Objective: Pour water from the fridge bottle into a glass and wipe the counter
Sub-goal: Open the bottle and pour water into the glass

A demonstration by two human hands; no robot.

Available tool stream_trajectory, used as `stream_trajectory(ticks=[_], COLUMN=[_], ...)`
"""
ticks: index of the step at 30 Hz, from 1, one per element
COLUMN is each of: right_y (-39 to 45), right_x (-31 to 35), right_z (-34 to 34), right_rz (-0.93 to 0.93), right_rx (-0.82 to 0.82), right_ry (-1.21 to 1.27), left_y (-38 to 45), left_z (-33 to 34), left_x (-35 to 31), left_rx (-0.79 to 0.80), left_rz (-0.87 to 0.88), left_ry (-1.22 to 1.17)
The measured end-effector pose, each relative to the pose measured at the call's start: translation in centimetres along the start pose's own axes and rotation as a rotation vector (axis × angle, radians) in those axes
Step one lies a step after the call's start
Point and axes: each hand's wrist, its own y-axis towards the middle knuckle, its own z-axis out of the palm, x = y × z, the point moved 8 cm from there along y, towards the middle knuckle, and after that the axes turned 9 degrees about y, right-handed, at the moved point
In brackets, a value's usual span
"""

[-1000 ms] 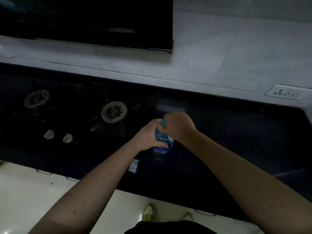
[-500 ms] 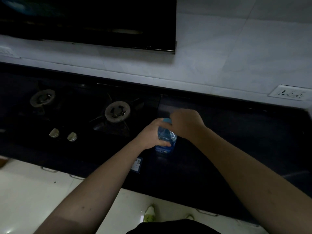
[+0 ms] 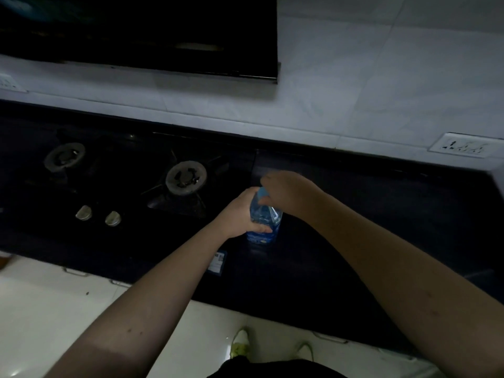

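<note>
The left hand [image 3: 240, 214] wrapped its curled fingers around the one blue water bottle [image 3: 263, 222], which stood upright on the dark counter [image 3: 368, 214] just right of the stove. The right hand [image 3: 289, 192] pinched the bottle's cap [image 3: 263, 192] from above. Two burners [image 3: 186, 178] and two knobs [image 3: 112, 218] showed.
</note>
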Motion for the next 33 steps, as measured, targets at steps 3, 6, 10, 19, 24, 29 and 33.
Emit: stream_trajectory(ticks=[3, 6, 10, 19, 24, 29, 33], right_y=[0.1, 0.1, -1.0, -0.6, -0.6, -0.7, -0.7], right_x=[0.6, 0.5, -0.4, 0.0, 0.6, 0.6, 1.1], right_z=[0.1, 0.0, -1.0, -0.5, -0.8, -0.6, 0.2], right_rz=[-0.072, -0.08, 0.084, 0.326, 0.105, -0.084, -0.114], right_rx=[0.008, 0.039, -0.076, -0.139, -0.03, 0.036, -0.038], right_ry=[-0.056, -0.046, 0.098, -0.066, 0.01, 0.062, 0.18], left_y=[0.1, 0.2, 0.2, 0.0, -0.1, 0.1, 0.1], left_z=[0.2, 0.1, 0.2, 0.0, 0.0, 0.3, 0.1], left_x=[0.2, 0.2, 0.2, -0.1, 0.1, 0.2, 0.1], left_rx=[0.0, -0.001, -0.006, -0.007, -0.007, 0.005, 0.008], left_rz=[0.0, 0.001, 0.013, 0.007, -0.014, 0.013, 0.008], left_ry=[0.007, 0.015, 0.019, 0.0, -0.014, 0.01, 0.009])
